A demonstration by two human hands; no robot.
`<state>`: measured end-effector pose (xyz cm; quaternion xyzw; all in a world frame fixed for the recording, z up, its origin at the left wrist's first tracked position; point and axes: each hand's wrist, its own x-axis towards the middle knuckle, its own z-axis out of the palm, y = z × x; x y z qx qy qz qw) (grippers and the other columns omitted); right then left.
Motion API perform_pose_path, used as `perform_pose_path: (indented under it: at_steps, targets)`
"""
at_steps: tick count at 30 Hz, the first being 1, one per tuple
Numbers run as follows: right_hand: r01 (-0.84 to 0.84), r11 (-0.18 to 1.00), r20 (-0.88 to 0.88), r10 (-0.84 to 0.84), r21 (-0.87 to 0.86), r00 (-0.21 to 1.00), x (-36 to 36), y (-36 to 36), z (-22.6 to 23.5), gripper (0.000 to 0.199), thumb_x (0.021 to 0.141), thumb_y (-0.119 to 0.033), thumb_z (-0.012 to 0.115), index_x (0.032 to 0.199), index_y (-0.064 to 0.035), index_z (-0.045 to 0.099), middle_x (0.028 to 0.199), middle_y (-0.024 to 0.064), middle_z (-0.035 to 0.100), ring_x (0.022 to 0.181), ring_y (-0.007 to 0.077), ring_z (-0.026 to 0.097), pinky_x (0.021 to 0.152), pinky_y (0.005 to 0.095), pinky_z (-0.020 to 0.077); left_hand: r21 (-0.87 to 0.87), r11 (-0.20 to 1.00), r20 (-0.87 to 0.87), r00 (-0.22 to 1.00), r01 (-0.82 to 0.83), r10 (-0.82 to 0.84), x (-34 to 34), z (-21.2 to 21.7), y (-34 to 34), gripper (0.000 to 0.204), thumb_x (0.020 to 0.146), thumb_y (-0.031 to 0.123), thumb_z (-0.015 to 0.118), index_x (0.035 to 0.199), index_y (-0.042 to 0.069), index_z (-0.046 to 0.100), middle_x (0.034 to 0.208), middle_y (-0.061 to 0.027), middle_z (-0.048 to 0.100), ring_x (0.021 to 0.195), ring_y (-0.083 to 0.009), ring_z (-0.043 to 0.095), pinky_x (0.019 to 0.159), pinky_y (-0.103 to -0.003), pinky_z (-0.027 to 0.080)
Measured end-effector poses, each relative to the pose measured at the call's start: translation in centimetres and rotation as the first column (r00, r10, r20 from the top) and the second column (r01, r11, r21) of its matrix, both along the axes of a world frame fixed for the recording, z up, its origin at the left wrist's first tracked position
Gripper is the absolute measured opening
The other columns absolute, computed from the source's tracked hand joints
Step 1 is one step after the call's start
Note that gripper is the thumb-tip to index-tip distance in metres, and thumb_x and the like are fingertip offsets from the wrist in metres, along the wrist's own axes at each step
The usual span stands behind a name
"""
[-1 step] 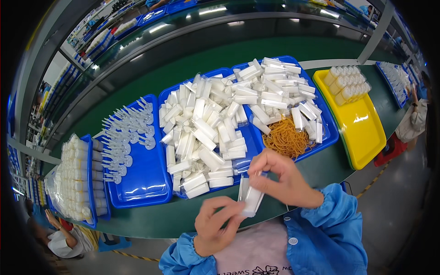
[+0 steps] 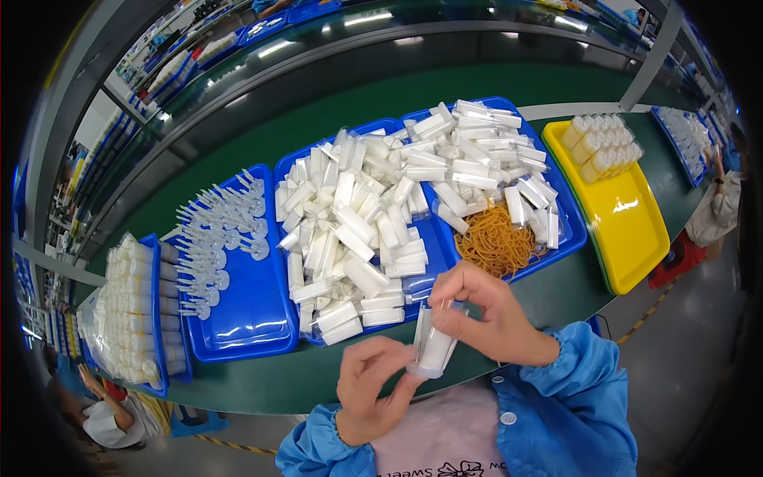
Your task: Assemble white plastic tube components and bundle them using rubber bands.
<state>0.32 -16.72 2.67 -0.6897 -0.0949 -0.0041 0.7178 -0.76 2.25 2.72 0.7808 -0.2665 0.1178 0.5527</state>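
Both hands meet over the near edge of the green table. My left hand holds the lower end of a small clear plastic box with a white piece inside. My right hand pinches the top of that box with its fingertips. Just beyond the hands stands a blue tray heaped with white boxed pieces. To its right, a second blue tray carries more white boxes and a heap of orange rubber bands.
Further left, a blue tray holds white spoon-shaped parts, and beyond it lie bagged white tubes. A yellow tray with white bottles stands at the right. Other people sit at the lower left and the right edge.
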Motion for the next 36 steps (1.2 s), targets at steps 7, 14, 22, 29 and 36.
perform_pose_path:
  at_steps: [7, 14, 22, 29, 36]
  targets:
    - [-0.060, 0.924, 0.219, 0.152, -0.377, 0.964, 3.2, -1.9, 1.0, 0.025, 0.088, -0.024, 0.062, 0.103, -0.0042, 0.061, 0.092, 0.0098, 0.060, 0.087, 0.0265, 0.055, 0.079, 0.0365, 0.0424, -0.088, 0.996, -0.245, 0.969, 0.020, -0.041, 0.6, -3.4, 2.3, 0.023, 0.070, -0.002, 0.076, 0.091, 0.000, 0.066, 0.091, -0.0114, 0.066, 0.084, -0.0225, 0.063, 0.077, -0.031, 0.049]
    - [0.497, 0.082, 0.499, 0.010, -0.864, 0.866, 9.1, -3.3, -2.6, 0.031, 0.072, -0.026, 0.073, 0.090, -0.0049, 0.060, 0.085, 0.0092, 0.061, 0.090, 0.0261, 0.055, 0.079, 0.0400, 0.0368, -0.112, 0.993, -0.282, 0.959, -0.045, 0.011, 0.8, -2.6, 1.8, 0.015, 0.076, -0.002, 0.072, 0.090, 0.000, 0.068, 0.095, -0.0112, 0.063, 0.087, -0.0201, 0.061, 0.078, -0.029, 0.047]
    - [0.458, 0.626, 0.456, -0.178, -0.632, 0.872, 6.9, -5.2, -0.8, 0.022, 0.077, -0.013, 0.071, 0.095, -0.0053, 0.060, 0.085, 0.0084, 0.062, 0.081, 0.0197, 0.058, 0.075, 0.0318, 0.0429, 0.060, 0.998, -0.116, 0.993, 0.013, -0.006, 0.3, -1.7, 2.1, 0.020, 0.073, -0.007, 0.069, 0.090, 0.003, 0.069, 0.090, -0.0099, 0.061, 0.082, -0.0195, 0.058, 0.073, -0.029, 0.046]
    - [0.071, 0.973, -0.177, -0.032, 0.221, 0.984, 4.2, -3.7, 0.2, 0.031, 0.091, -0.017, 0.064, 0.116, -0.0047, 0.051, 0.088, -0.0028, 0.060, 0.082, 0.0019, 0.053, 0.073, 0.0189, 0.0418, 0.229, 0.964, 0.107, 0.981, 0.132, -0.160, 0.4, -0.1, 1.4, 0.042, 0.057, -0.012, 0.069, 0.092, 0.011, 0.073, 0.087, -0.0059, 0.062, 0.078, -0.0219, 0.059, 0.066, -0.031, 0.047]
    - [0.035, 0.978, -0.226, 0.013, 0.207, 0.974, 3.9, -3.1, -0.3, 0.035, 0.089, -0.019, 0.066, 0.117, -0.0057, 0.050, 0.087, -0.0037, 0.059, 0.078, 0.0015, 0.050, 0.069, 0.0181, 0.0381, 0.252, 0.960, 0.190, 0.966, 0.125, -0.175, 0.5, 0.0, 1.3, 0.043, 0.054, -0.005, 0.066, 0.093, 0.013, 0.075, 0.086, -0.0033, 0.063, 0.073, -0.0210, 0.059, 0.063, -0.031, 0.047]
